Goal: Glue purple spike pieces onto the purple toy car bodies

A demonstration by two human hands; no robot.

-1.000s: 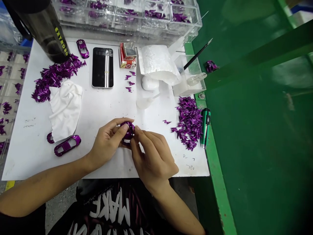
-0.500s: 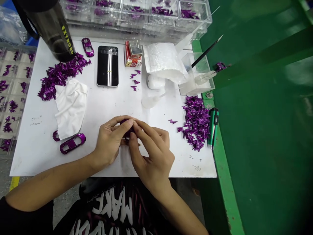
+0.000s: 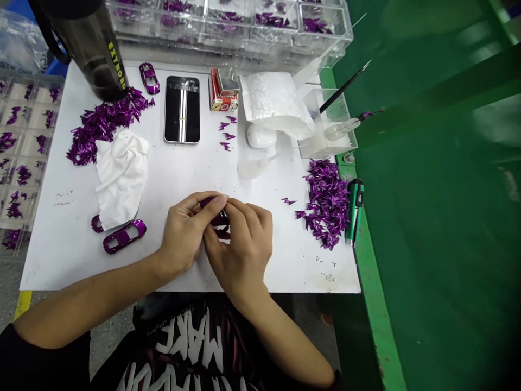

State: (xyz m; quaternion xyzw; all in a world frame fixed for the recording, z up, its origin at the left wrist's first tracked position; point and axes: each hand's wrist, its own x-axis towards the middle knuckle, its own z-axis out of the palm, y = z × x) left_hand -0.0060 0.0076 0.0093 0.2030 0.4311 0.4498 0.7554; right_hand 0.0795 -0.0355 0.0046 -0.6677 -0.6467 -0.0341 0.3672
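Between my two hands is a shiny purple toy car body (image 3: 220, 219), mostly covered by the fingers. My left hand (image 3: 185, 231) is closed on its left side, thumb along the top. My right hand (image 3: 243, 247) is closed around its right side, fingertips meeting the left thumb. Whether a small part is pinched there, I cannot tell. To the left lies another purple car body (image 3: 124, 237), beside a crumpled white cloth (image 3: 122, 176) that partly covers a further purple piece (image 3: 96, 223). Right of my hands, a small purple piece (image 3: 288, 201) lies near a heap of pointed purple pieces (image 3: 326, 203).
Behind are a phone (image 3: 182, 110), a dark bottle (image 3: 95, 60), a red box (image 3: 223, 98), a white pouch (image 3: 274, 100) and a clear holder (image 3: 325, 142). A green cutter (image 3: 355, 212) lies at the right edge. Divided clear trays (image 3: 228, 46) stand at the back.
My right hand has shifted left and closed in more around the car body, showing more of its purple edge. The whole view has moved slightly; the other things lie as before.
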